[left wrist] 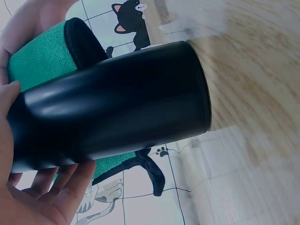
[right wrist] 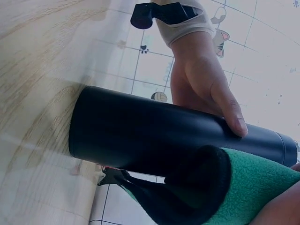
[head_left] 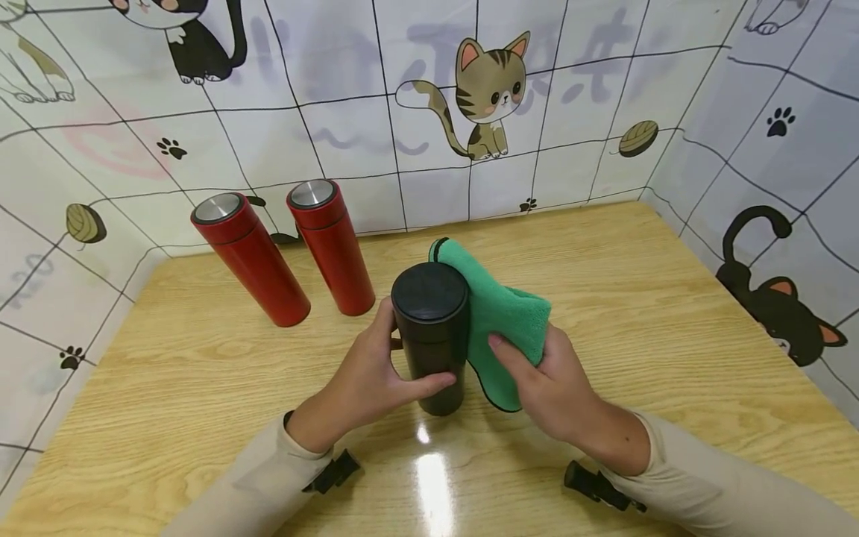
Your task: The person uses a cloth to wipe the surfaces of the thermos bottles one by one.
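Observation:
A black thermos bottle (head_left: 429,350) is upright near the middle of the table, its lid facing up. My left hand (head_left: 373,379) grips it from the left, with the thumb across the near side and the fingers around the back. In my right hand (head_left: 560,391) is a green cloth (head_left: 493,309) with black edging, pinched between thumb and fingers. The cloth lies against the bottle's right side and partly wraps behind it. The right wrist view shows the bottle's base (right wrist: 77,124) close to the tabletop; whether it touches, I cannot tell.
Two red thermos bottles (head_left: 262,268) (head_left: 338,257) with silver lid tops stand at the back left of the wooden table (head_left: 637,298). Behind and beside the table rise white walls (head_left: 349,149) printed with cats and grid lines.

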`<control>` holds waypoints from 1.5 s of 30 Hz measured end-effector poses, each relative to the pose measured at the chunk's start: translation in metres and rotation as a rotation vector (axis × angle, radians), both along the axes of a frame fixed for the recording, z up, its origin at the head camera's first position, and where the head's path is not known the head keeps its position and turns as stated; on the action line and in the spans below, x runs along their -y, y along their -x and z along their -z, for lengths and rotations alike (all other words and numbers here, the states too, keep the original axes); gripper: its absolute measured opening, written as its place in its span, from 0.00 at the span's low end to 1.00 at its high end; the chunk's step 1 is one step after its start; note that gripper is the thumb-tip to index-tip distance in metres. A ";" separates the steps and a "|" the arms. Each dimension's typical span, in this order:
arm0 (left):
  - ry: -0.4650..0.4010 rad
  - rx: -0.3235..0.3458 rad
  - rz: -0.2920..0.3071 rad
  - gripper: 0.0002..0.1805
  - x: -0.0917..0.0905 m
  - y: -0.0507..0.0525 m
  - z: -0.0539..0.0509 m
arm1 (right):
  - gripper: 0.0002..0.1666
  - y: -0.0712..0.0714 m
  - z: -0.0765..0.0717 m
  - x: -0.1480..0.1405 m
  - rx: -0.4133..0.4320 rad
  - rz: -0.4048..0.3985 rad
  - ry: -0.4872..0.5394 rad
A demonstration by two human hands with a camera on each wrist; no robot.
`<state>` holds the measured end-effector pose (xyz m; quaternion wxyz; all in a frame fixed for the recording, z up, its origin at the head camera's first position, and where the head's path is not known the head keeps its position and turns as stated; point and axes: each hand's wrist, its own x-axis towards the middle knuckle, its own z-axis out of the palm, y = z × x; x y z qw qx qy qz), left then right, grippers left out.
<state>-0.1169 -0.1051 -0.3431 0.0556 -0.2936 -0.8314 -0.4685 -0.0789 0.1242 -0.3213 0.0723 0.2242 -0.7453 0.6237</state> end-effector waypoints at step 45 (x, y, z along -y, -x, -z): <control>0.054 -0.040 0.069 0.53 0.007 0.001 -0.010 | 0.26 0.003 0.007 0.001 0.056 -0.052 -0.019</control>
